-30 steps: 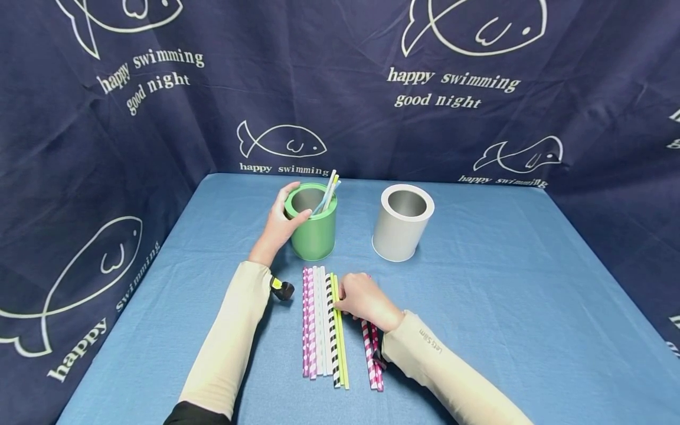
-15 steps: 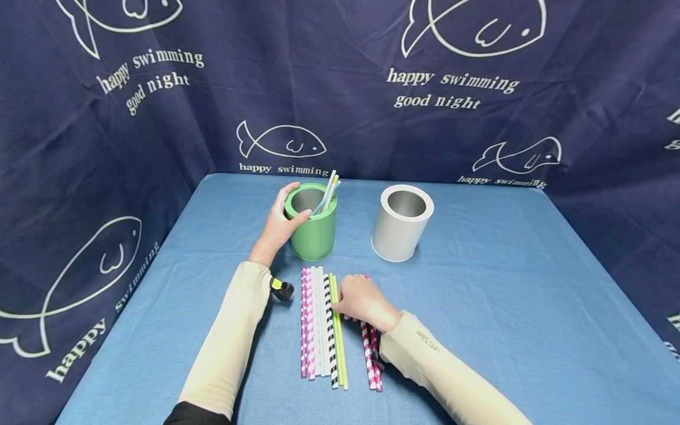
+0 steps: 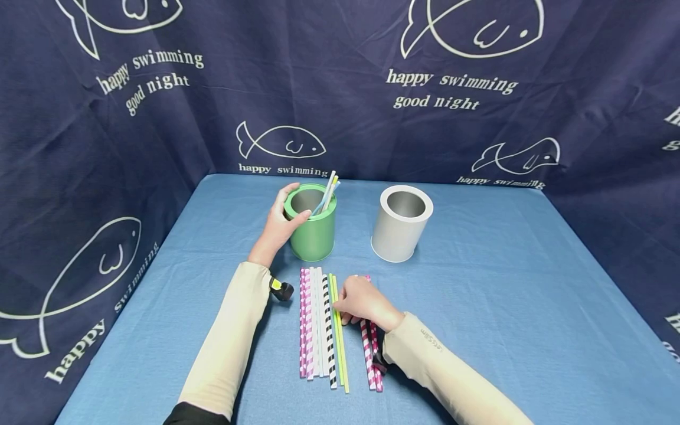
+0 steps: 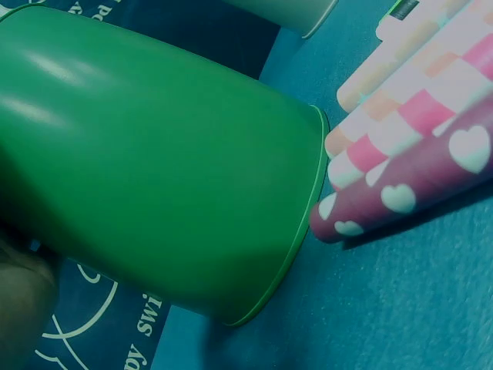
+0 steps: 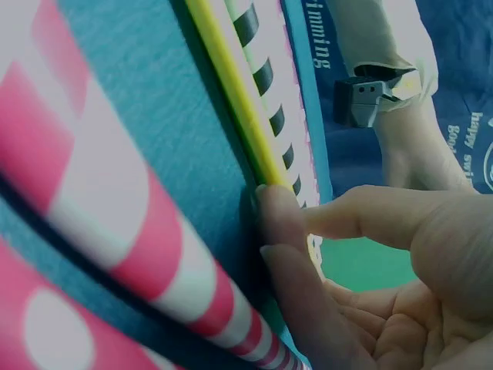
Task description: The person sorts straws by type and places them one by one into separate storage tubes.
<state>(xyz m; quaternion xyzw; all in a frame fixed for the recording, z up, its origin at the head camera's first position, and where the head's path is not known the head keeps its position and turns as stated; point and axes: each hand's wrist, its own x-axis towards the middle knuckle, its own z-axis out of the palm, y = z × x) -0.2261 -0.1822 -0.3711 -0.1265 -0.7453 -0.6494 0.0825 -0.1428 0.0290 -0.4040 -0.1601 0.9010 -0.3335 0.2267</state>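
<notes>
My left hand (image 3: 278,225) grips the rim of a green can (image 3: 313,239), thumb at the front and fingers on the far left side. Several thin straws (image 3: 330,190) lean against the right of its mouth. In front, my right hand (image 3: 365,302) pinches a yellow straw (image 5: 239,92) between thumb and fingertips. It lies at the right end of a row, beside a light green straw and a black-and-white striped straw (image 3: 329,342). Farther left in the row are pale straws (image 3: 319,330) and purple heart-patterned ones (image 3: 303,330).
Right of the green can stands a white can (image 3: 399,239). Magenta-and-white straws (image 3: 366,360), striped and dotted, lie partly under my right hand and wrist. A blue cloth (image 3: 504,307) covers the table, and a navy fish-print curtain (image 3: 361,130) hangs behind it.
The row of straws has shifted slightly left. The yellow straw's near end has slid a little toward me, past the green straw's. My left hand and the green can keep their place.
</notes>
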